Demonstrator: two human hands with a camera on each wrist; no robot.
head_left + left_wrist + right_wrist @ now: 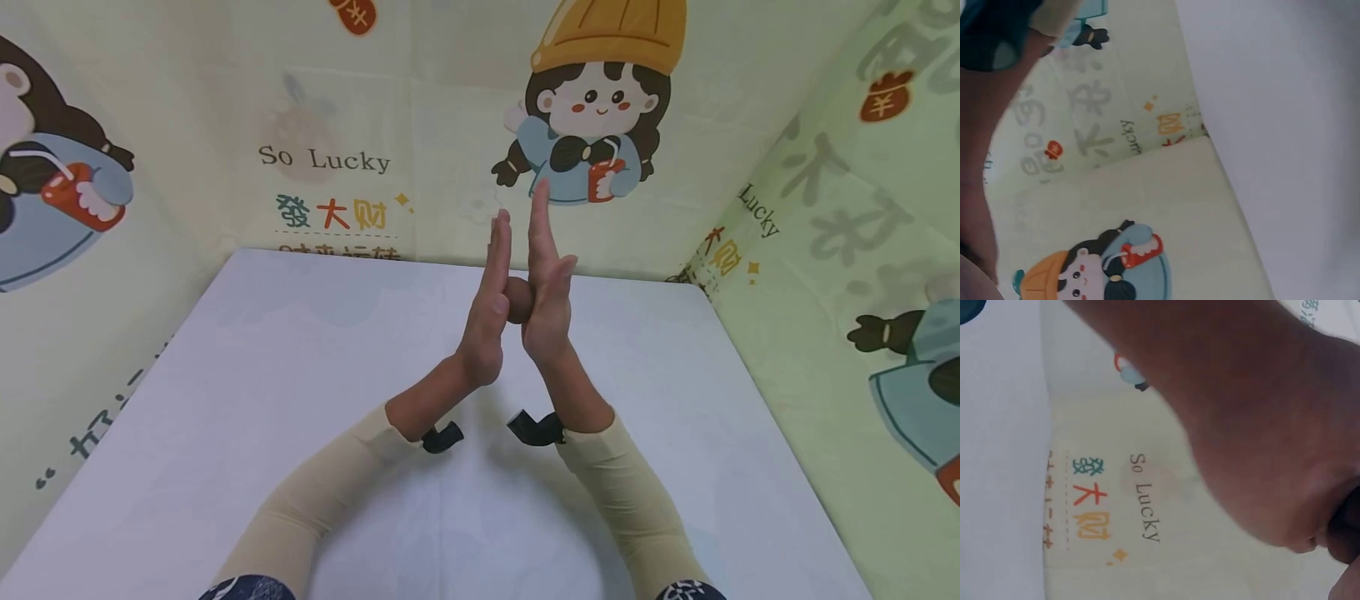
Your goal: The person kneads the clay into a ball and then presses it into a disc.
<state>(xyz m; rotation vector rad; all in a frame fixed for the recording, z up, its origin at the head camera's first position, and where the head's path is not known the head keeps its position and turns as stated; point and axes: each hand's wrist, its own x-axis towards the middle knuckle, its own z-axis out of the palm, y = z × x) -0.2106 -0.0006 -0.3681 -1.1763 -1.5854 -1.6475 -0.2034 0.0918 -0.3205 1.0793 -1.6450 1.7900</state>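
A small brown ball [519,300] sits between the two palms, raised above the white table. My left hand [486,312] presses it from the left, fingers straight and pointing up. From the other side my right hand [549,308] meets it, its fingers also straight and upright, with the thumb standing a little apart. The fingertips of the two hands do not touch. In the right wrist view the dark ball [1344,528] shows at the right edge, beside the left hand [1260,494]. The left wrist view catches only part of a hand and forearm at its left edge.
A white tabletop [300,350] stretches under both arms. Behind it and at the sides hangs a pale cloth [450,100] printed with cartoon figures and lettering. Dark camera mounts [536,429] jut inward from the wrists, over light sleeves [337,483].
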